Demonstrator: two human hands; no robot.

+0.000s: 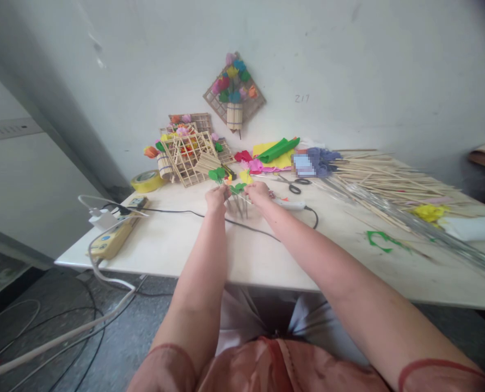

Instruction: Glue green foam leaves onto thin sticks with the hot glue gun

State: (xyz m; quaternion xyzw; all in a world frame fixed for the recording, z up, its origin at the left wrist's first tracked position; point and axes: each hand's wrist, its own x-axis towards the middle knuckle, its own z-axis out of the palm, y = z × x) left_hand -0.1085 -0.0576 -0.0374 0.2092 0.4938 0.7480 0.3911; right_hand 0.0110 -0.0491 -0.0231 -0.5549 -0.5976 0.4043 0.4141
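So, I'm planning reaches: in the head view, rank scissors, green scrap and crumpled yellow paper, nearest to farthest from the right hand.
1. Scissors, just right of the right hand.
2. Green scrap, right, towards the front edge.
3. Crumpled yellow paper, farther right.

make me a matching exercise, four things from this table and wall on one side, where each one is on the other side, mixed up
Things
1. Yellow power strip
2. Diamond-shaped flower panel
3. Scissors
4. Roll of yellow tape

Places
A. On the table, to the right of the right hand
B. Close beside the stacked lattice panels, on their left
C. Near the left end of the table, nearer the person than the other things listed
D. Up on the wall

Right pairs: 1-C, 2-D, 3-A, 4-B
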